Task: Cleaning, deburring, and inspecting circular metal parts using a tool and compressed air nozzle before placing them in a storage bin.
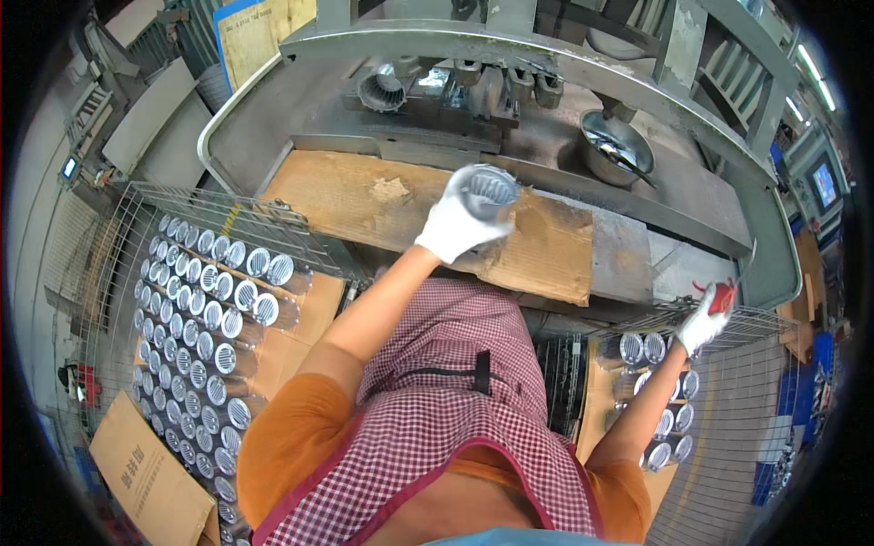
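We hold a finned metal cylinder above the cardboard sheet on the workbench, our gloved left hand wrapped around its body, open end facing us. Our right hand reaches into the right wire basket over more cylinders; we cannot tell its finger spread. The left wire basket holds rows of cylinders.

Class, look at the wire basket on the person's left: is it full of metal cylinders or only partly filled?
Partly filled: ribbed silver metal cylinders pack the wire basket's left side, while brown cardboard shows bare on its right.
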Demonstrator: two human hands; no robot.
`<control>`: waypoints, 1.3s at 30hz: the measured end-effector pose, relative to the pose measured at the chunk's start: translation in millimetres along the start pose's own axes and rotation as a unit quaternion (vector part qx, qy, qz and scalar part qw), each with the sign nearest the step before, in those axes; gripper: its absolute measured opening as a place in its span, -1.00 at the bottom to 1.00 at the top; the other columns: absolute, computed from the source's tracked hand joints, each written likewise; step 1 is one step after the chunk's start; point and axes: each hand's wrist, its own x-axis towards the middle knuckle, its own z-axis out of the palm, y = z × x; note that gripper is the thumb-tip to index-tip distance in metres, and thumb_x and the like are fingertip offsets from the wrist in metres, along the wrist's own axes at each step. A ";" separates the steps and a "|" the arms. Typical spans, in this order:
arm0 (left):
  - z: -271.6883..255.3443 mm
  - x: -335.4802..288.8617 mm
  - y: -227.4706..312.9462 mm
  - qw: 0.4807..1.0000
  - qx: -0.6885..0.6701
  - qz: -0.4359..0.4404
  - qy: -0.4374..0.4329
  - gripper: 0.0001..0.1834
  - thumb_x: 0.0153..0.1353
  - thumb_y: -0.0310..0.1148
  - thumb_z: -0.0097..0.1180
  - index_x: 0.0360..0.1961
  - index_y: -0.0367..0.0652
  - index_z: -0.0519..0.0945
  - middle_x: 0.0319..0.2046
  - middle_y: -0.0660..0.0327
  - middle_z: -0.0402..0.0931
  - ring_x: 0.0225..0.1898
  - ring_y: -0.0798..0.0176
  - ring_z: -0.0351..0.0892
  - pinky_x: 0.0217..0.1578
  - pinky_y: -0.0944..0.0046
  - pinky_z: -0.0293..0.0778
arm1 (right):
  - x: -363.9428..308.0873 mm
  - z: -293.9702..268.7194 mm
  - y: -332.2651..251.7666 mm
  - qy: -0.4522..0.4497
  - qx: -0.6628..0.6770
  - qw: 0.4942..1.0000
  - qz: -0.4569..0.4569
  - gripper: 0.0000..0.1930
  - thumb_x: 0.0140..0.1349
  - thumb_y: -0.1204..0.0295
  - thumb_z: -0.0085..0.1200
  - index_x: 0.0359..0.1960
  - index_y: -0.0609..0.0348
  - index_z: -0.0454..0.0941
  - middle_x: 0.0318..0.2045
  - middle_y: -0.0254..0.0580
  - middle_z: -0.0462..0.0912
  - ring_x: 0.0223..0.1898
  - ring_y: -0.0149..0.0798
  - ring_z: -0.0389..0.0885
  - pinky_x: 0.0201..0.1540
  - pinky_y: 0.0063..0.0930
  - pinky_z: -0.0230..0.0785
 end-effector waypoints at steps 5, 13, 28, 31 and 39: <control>28.5 14.3 42.2 0.933 0.252 0.243 -0.088 -0.31 -0.25 -0.01 0.36 0.00 0.07 0.50 -0.06 -0.02 0.45 -0.06 -0.12 0.50 -0.03 0.00 0.44 | -83.8 -18.0 -88.8 -0.516 -0.029 0.853 -0.073 -0.70 0.21 0.19 0.09 -0.15 0.13 0.57 -0.21 -0.09 0.63 -0.18 -0.23 0.57 -0.04 -0.36 0.38; 44.6 -0.2 35.7 0.892 0.290 0.346 -0.036 -0.42 -0.24 -0.05 0.34 -0.09 0.14 0.54 -0.11 0.03 0.43 -0.11 -0.08 0.48 -0.13 -0.05 0.41 | -176.5 13.3 -73.8 -0.537 0.067 0.841 0.010 -0.39 0.09 0.15 0.26 0.16 0.12 0.42 -0.14 -0.05 0.65 -0.11 -0.17 0.63 -0.04 -0.38 0.42; 26.6 -6.0 -8.2 0.888 0.109 0.440 0.076 -0.18 -0.48 -0.13 0.55 -0.08 -0.03 0.45 0.00 -0.02 0.44 -0.08 -0.14 0.51 -0.08 -0.02 0.45 | -170.6 10.4 -135.6 -0.578 -0.024 0.804 -0.141 -0.41 0.09 -0.10 0.15 -0.14 0.21 0.45 -0.35 0.19 0.62 -0.24 0.20 0.59 -0.19 -0.10 0.42; 25.9 -5.4 -7.4 0.883 0.116 0.449 0.067 -0.21 -0.47 -0.13 0.54 -0.10 -0.02 0.46 0.00 -0.01 0.44 -0.08 -0.13 0.51 -0.09 -0.02 0.45 | -163.1 6.0 -143.0 -0.583 -0.102 0.790 -0.161 -0.40 0.10 -0.12 0.12 -0.17 0.22 0.43 -0.37 0.20 0.62 -0.26 0.21 0.59 -0.21 -0.08 0.42; 26.0 -6.5 -5.8 0.887 0.107 0.443 0.072 -0.25 -0.47 -0.14 0.54 -0.14 -0.01 0.48 0.00 0.01 0.44 -0.06 -0.12 0.49 -0.06 -0.03 0.43 | -163.7 6.6 -142.1 -0.585 -0.122 0.783 -0.176 -0.38 0.10 -0.15 0.10 -0.18 0.25 0.41 -0.40 0.20 0.61 -0.29 0.22 0.59 -0.23 -0.05 0.42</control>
